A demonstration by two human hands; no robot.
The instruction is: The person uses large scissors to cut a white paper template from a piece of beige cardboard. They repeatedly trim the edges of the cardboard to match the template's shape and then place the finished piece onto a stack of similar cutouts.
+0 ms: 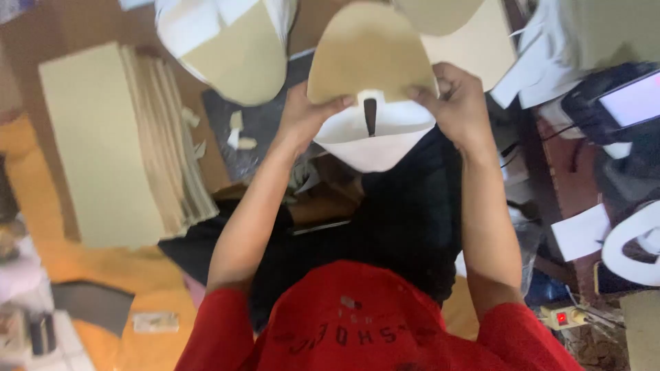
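Note:
Both my hands hold one rounded piece made of tan card [368, 51] above and white sheet [375, 137] below, with a narrow dark slot in the middle. My left hand [302, 113] grips its left edge, thumb across the white band. My right hand [457, 103] grips its right edge, fingers curled over the card. The piece is raised in front of me, above my dark trousers and red shirt.
A thick stack of tan card sheets [103, 144] lies to the left. Another rounded tan and white piece [230, 51] rests at the top left. White paper scraps, a roll of white tape [636, 244], a dark device [622, 103] and a power strip [564, 317] crowd the right.

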